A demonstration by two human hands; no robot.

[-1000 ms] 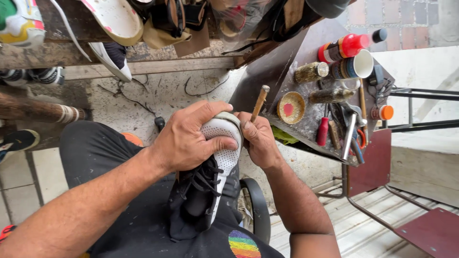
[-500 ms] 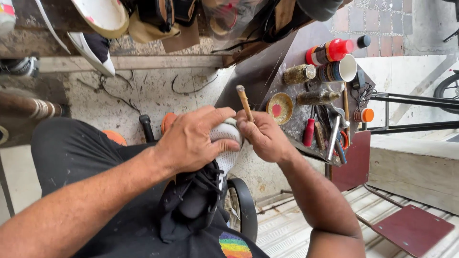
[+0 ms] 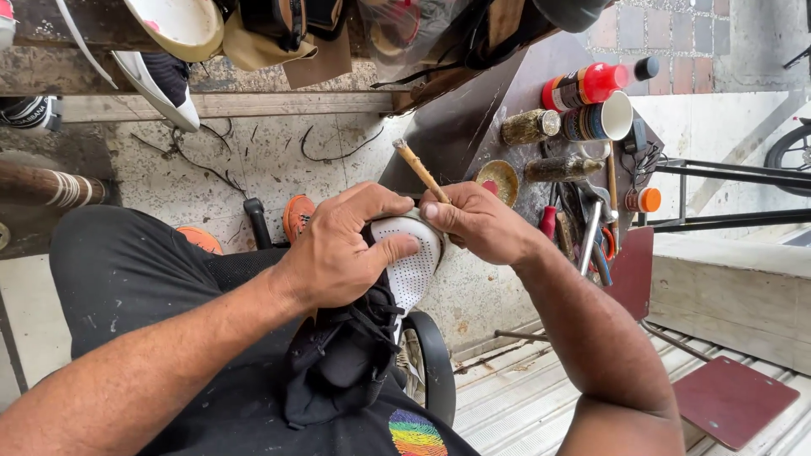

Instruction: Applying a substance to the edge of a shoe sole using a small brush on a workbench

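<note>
Closer now, both hands grip: left [image 3: 338, 253] the shoe [image 3: 410, 266], right [image 3: 481, 224] a stick [image 3: 420, 171] beside the cup [image 3: 601, 116].

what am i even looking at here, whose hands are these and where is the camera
There is no machine here. The one picture comes from a camera worn on a person's head, looking down, so you see that person's own arms and lap.

The left hand grips a white perforated shoe with black laces, steadying it over the lap. The right hand holds a thin wooden-handled tool against the shoe's toe; its working end is hidden behind the fingers.

To the right is a dark work tray with a red bottle, a white cup, small jars and assorted hand tools. More shoes lie along the shelf at the top. Below is a tiled floor.
</note>
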